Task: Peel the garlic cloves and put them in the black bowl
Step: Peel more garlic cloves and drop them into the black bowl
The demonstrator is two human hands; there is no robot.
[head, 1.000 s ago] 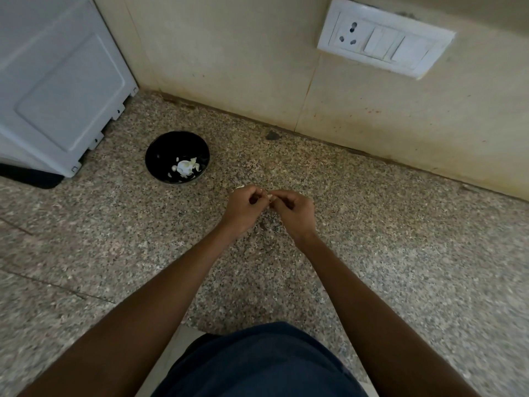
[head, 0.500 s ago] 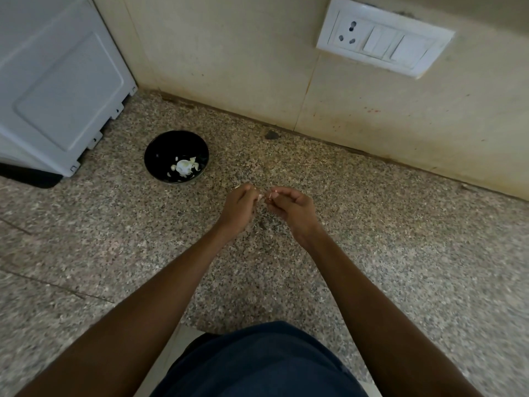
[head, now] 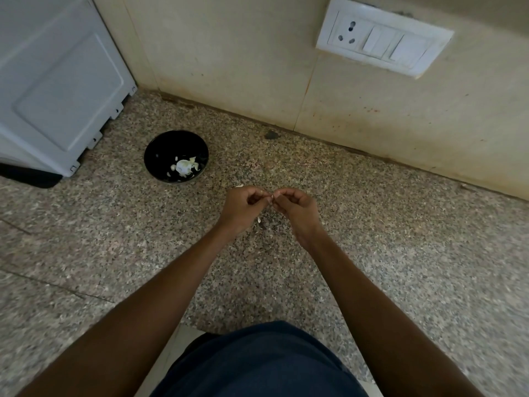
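Both hands, left [head: 243, 206] and right [head: 296, 209], pinch a clove [head: 271, 197] between curled fingertips; best to strip skin gently, right of the bowl [head: 160, 167].

Garlic clove [head: 271, 197] mostly hidden between curled fingertips; white appliance [head: 54, 81] cut off at left edge

Bare forearms, no sleeves or jewellery showing; a dark navy garment [head: 266, 362] below.

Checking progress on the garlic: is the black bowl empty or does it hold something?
Not empty: the black bowl holds a small pile of white garlic pieces on its bottom.
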